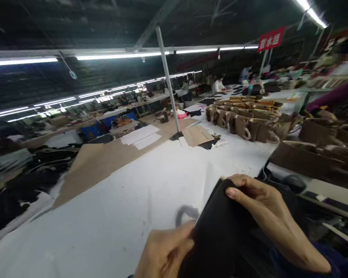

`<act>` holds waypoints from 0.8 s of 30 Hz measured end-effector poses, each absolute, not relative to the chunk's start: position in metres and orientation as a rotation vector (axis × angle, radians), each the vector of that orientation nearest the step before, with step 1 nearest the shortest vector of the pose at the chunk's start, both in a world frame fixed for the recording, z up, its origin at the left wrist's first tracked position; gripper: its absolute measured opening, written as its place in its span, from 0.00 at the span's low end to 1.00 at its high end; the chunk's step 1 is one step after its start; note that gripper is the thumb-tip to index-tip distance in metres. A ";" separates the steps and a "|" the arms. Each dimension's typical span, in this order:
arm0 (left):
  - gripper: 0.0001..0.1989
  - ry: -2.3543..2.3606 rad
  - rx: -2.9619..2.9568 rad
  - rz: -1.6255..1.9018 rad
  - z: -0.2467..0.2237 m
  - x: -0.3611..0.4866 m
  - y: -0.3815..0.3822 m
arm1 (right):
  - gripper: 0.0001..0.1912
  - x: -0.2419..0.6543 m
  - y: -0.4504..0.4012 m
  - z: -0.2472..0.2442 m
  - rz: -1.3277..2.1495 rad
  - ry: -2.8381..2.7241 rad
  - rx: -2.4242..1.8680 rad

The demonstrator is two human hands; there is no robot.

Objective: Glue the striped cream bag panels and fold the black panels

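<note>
A black piece of material point(217, 231) is held up at the lower right of the centre, in front of the white tabletop point(118, 216). My left hand point(166, 249), slightly blurred, pinches its left edge. The thumb and fingers of my right hand point(261, 208) grip its top corner, where a small pale edge shows. The lower part of the black piece runs out of the frame at the bottom.
Rows of brown bags point(243, 119) with pale handles stand at the right. Brown board point(197, 135) and white sheets point(140, 136) lie further back. Dark cloth point(43, 173) is piled at the left. A person's purple sleeve point(333, 94) reaches in at the right.
</note>
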State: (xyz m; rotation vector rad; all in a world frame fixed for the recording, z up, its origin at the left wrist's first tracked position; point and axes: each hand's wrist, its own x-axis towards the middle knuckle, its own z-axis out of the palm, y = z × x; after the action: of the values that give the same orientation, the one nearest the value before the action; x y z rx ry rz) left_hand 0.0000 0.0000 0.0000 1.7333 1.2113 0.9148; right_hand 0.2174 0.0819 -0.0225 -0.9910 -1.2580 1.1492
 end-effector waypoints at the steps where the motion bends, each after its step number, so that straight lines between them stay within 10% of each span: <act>1: 0.15 1.193 1.715 0.932 0.000 0.001 0.001 | 0.17 0.217 0.082 -0.021 1.166 -1.253 -0.986; 24: 0.13 1.716 1.947 1.368 -0.028 0.033 0.015 | 0.05 0.219 0.066 -0.007 0.765 -1.404 -0.803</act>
State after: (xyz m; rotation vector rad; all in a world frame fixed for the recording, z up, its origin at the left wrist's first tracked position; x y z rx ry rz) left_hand 0.0327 0.0153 -0.0285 1.9467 1.7164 1.3685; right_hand 0.2192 0.0660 -0.0073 -0.8032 -1.4042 0.7651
